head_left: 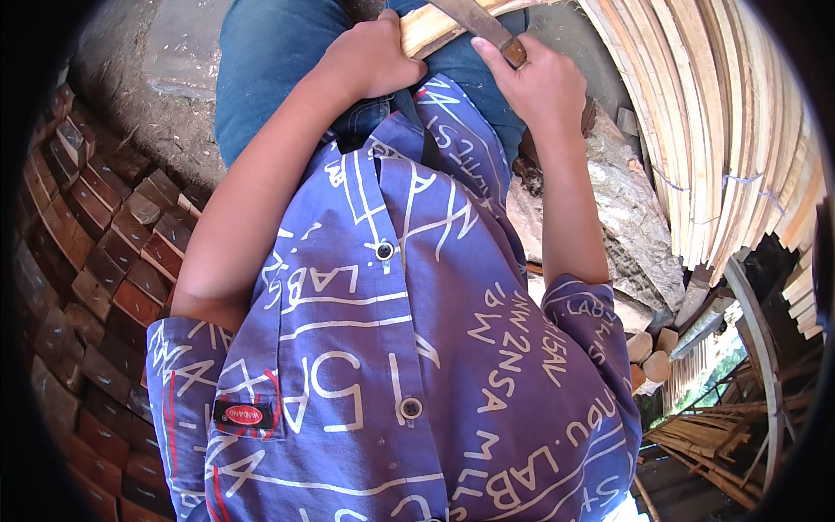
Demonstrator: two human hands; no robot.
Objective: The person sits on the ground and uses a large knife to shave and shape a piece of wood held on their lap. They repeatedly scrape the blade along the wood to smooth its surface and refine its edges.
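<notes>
Stacked wooden blocks point(113, 235) span eight to nine o'clock; pale slats point(678, 113) curve at two, their inner edge apart from the right hand point(552, 87). At ten, grey floor point(178, 130) parts the blocks from the left leg point(261, 87). At twelve, the left hand point(374, 59) closes around a pale wood piece point(426, 36); at one, the right wraps a knife point(474, 22), blade crossing the wood.

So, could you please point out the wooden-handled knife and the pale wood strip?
Wooden-handled knife point(475, 19): head view, on the blade.
Pale wood strip point(430, 31): head view, on its face, left of the blade.
</notes>
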